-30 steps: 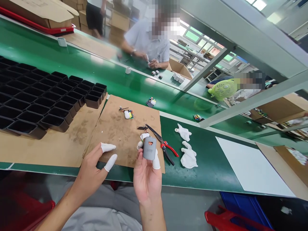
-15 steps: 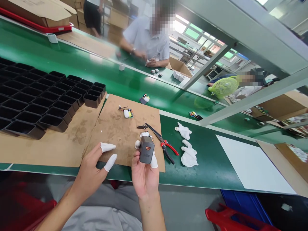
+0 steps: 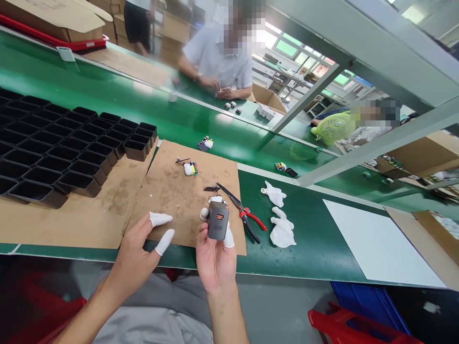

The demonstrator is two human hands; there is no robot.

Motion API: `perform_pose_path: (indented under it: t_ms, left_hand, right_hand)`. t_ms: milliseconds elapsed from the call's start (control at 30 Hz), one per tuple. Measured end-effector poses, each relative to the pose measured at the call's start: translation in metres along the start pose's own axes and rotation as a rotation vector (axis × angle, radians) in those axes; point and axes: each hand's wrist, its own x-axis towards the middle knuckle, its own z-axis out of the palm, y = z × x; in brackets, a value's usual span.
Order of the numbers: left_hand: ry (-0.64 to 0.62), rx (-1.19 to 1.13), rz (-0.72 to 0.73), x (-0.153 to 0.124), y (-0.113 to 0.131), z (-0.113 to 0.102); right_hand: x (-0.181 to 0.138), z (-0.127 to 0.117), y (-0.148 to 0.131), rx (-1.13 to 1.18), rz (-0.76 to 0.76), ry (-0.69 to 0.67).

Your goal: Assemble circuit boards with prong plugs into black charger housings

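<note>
My right hand grips a dark grey plastic charger case with an orange port in its end. White finger cots cover fingertips on both hands. My left hand holds nothing; its thumb and forefinger are apart over the cardboard's near edge. Just beyond the case, partly hidden by it, lies a circuit board with white parts. Long-nosed pliers with red and black handles rest beside it. Another small circuit board sits farther up the cardboard sheet.
Rows of black plastic cases fill the left. Crumpled white cloths and a white sheet lie to the right. Boards sit on the green belt. A person works across it; a metal post stands right.
Boards and white pieces on the green belt have shifted left. The case in my right hand has tilted very slightly; my left hand has stayed put.
</note>
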Motion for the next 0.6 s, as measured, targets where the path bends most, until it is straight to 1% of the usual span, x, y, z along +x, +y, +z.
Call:
perform_pose_path:
  t_ms: [267,333,400,433,467,567,600]
  left_hand:
    - [0.002,0.011,0.003,0.000,-0.001,0.001]
    - [0.002,0.016,0.002,0.000,-0.001,0.001]
    - [0.006,0.017,0.009,-0.001,-0.001,0.001]
    - [0.009,0.017,0.014,-0.001,-0.002,0.001]
    - [0.011,0.016,0.021,-0.001,-0.002,0.001]
    - [0.016,0.011,0.033,0.000,-0.001,0.001]
    - [0.014,0.005,0.033,0.000,-0.001,0.002]
  right_hand:
    - [0.004,0.005,0.003,0.038,-0.044,0.046]
    - [0.006,0.006,0.003,0.002,-0.048,0.063]
    - [0.006,0.006,0.001,-0.097,-0.091,0.082]
    - [0.005,0.006,-0.002,-0.186,-0.162,0.091]
    - [0.004,0.005,-0.005,-0.302,-0.277,0.106]
    - [0.001,-0.003,-0.018,-0.717,-0.757,0.162]
    - [0.001,-0.007,-0.021,-0.843,-0.880,0.150]
